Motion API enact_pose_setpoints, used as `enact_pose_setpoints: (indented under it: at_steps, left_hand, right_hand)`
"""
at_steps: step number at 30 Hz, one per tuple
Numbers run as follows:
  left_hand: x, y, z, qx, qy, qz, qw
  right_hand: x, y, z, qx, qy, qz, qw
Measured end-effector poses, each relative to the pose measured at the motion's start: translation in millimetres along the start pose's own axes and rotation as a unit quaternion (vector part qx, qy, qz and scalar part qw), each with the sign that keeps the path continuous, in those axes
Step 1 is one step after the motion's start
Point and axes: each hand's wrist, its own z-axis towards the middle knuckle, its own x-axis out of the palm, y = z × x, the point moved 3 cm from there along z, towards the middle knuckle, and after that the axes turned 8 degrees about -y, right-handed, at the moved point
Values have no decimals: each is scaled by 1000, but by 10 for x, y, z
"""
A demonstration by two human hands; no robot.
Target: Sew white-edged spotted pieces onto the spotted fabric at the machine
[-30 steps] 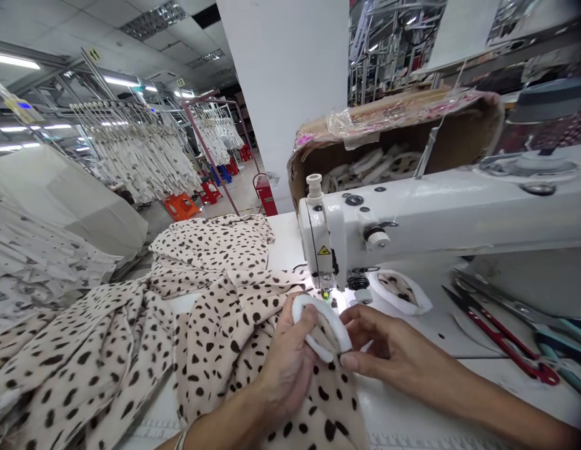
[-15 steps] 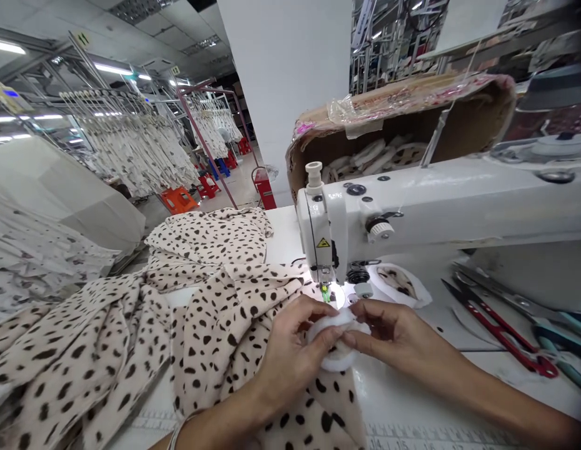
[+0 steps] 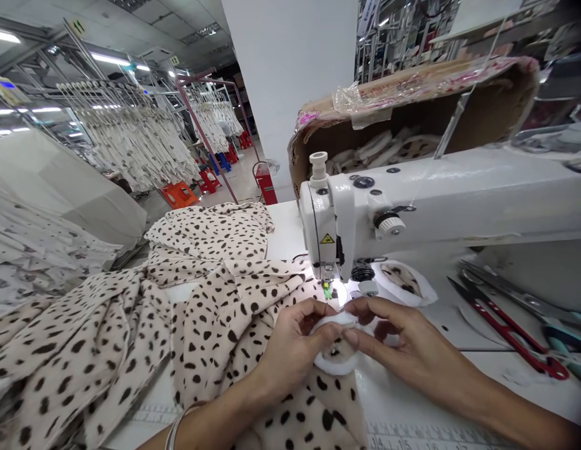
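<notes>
I take the sewing machine [image 3: 412,200] as my landmark. Just in front of its needle, my left hand [image 3: 290,350] and my right hand [image 3: 403,344] meet on a small white pad [image 3: 337,362]. Both hands pinch it: left thumb and fingers hold its left edge, right fingertips hold its upper right edge. The pad lies on the spotted fabric [image 3: 215,325], which spreads to the left of the machine over the white table [image 3: 412,406]. Behind the needle lies a second pad [image 3: 405,281]. To the right, below the machine arm, I see red thread snips [image 3: 510,334]. Behind the machine stands a cardboard box [image 3: 403,125].
</notes>
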Motion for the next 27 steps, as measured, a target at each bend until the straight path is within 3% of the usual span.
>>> enact_pose_setpoints:
  at_steps: [5, 11, 17, 24, 27]
  left_hand:
    - [-15, 25, 2, -34, 2, -29, 999]
    - [-24, 35, 8, 34, -22, 6, 999]
    - [-2, 59, 11, -39, 6, -57, 998]
    - [7, 43, 13, -112, 26, -52, 992]
    - [1, -3, 13, -44, 2, 22, 999]
  right_hand:
    - [16, 8, 25, 21, 25, 74, 997]
    - [58, -44, 46, 57, 13, 174, 983]
    - [109, -82, 50, 72, -13, 225, 972]
    - [89, -44, 3, 15, -46, 161, 986]
    - [111, -46, -8, -8, -55, 122, 991]
